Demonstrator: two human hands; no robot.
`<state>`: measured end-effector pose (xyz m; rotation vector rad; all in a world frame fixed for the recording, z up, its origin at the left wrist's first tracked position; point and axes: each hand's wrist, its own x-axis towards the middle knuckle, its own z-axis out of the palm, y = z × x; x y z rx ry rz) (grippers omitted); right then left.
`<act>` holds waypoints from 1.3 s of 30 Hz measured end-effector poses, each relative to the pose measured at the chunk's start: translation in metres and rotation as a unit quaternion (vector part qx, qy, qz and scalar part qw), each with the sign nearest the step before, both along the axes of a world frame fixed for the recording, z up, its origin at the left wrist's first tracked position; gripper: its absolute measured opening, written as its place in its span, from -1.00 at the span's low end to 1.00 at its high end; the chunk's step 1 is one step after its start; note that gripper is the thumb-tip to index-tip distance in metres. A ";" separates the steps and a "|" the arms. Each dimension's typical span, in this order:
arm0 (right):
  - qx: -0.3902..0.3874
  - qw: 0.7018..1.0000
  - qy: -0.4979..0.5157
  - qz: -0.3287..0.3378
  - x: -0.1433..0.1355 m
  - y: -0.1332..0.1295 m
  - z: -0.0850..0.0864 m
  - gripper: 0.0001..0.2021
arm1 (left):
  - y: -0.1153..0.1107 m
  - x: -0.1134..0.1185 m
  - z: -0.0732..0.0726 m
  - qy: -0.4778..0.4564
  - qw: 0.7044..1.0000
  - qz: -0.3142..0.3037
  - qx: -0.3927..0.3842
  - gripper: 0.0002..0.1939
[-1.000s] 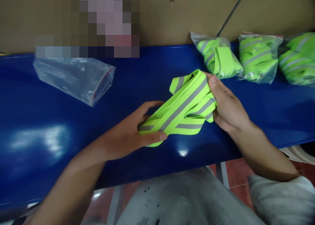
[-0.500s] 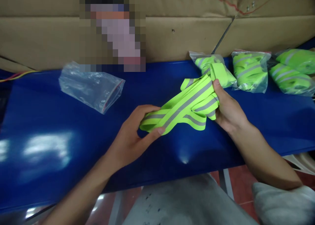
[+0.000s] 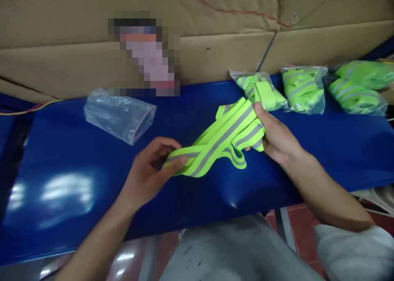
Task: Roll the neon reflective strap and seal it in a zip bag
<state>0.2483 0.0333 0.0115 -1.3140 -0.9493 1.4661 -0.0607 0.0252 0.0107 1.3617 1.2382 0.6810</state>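
Between my hands, above the blue table, is a bundle of neon-yellow reflective strap [image 3: 221, 139] with a grey stripe, folded in long loops. My left hand [image 3: 150, 170] pinches the lower left end of the loops between thumb and fingers. At the upper right end, my right hand [image 3: 277, 135] is closed around the bundle, its thumb on top; most of its fingers are hidden behind the strap. One loop sticks up past the right thumb, in front of a filled bag. To the left lies a clear zip bag [image 3: 120, 115] with nothing visible inside.
Several clear bags of the same strap [image 3: 303, 90] line the back right of the blue table [image 3: 197, 207]. Behind it rises a brown cardboard wall [image 3: 227, 49]. A pixelated patch covers part of the back. Yellow and red cords [image 3: 33, 108] lie at the far left.
My left hand has shifted a little left with its end of the strap, and its grip has loosened slightly. The right hand still holds the bundle. The whole view has shifted slightly.
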 end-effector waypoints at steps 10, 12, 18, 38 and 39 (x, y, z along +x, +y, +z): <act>-0.005 1.000 0.026 -0.016 -0.002 0.000 -0.002 -0.38 | 0.001 0.008 -0.004 0.143 0.977 -0.098 0.127 -0.36; -0.007 0.999 0.033 -0.036 0.000 0.002 -0.001 -0.42 | 0.000 0.008 -0.008 0.134 0.979 -0.091 0.121 -0.57; -0.004 0.999 0.046 -0.011 0.006 0.003 0.006 -0.46 | 0.006 -0.001 -0.016 -0.037 0.999 -0.023 0.020 -0.73; 0.060 0.996 -0.003 0.066 -0.005 -0.010 0.005 -0.64 | 0.012 0.067 0.017 -0.024 0.995 -0.090 0.033 0.27; 0.062 0.996 -0.009 0.069 -0.006 -0.011 0.006 -0.62 | 0.014 0.075 0.017 -0.056 0.991 -0.115 -0.041 0.20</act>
